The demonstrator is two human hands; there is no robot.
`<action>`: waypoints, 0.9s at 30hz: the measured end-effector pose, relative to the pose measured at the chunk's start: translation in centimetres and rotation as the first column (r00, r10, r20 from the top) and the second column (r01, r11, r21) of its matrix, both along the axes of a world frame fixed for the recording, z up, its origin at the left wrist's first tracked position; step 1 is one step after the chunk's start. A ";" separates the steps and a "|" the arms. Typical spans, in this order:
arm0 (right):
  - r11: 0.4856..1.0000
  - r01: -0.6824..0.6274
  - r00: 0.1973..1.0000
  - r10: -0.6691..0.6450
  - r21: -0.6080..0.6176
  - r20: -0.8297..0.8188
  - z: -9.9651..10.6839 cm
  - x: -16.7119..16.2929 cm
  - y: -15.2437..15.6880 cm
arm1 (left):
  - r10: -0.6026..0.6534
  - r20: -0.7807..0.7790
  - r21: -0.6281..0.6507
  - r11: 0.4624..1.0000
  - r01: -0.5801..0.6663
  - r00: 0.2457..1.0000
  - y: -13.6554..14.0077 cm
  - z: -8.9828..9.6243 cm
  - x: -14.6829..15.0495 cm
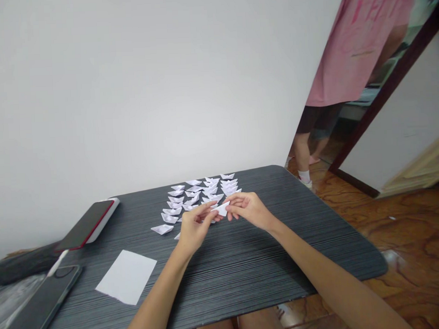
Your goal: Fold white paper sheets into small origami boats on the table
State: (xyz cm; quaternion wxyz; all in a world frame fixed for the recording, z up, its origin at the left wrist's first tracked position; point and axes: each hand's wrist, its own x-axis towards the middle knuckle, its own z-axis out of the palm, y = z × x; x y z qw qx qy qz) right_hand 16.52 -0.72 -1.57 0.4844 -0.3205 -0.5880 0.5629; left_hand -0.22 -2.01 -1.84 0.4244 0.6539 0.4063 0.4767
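Note:
Between my two hands is a small folded white paper piece (pixel 222 209), held above the dark table (pixel 246 270). My left hand (pixel 195 225) pinches its left end between thumb and fingers. At its right end, my right hand (pixel 247 209) grips it with closed fingertips. Just beyond my hands, several folded white paper boats (pixel 175 205) stand in rough columns on the tabletop, some partly hidden by my fingers. One paper boat (pixel 162 229) sits at the near left of the group. To the left of my left forearm lies a flat white paper sheet (pixel 127 276).
A phone with a red edge (pixel 86 223) rests on a white object at the table's left. Nearer is another dark phone (pixel 44 308) beside a white cable (pixel 58 263). The white wall (pixel 147 90) borders the far edge. A person in a pink shirt (pixel 363 42) stands in the doorway.

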 end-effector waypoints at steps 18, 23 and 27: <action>0.966 0.239 0.968 -0.245 0.100 0.057 -1.1 -0.3 0.4 | -0.025 0.104 -0.149 0.988 0.041 0.994 0.2 -0.9 0.5; 0.958 0.233 0.960 -0.254 0.167 0.119 -1.4 -0.5 0.0 | -0.060 -0.049 -0.026 0.998 0.059 0.997 0.0 -0.3 0.4; 0.959 0.199 0.959 -0.233 0.204 0.159 -1.5 -0.9 -0.4 | -0.079 -0.213 0.061 0.994 0.094 0.974 -0.2 -0.6 0.5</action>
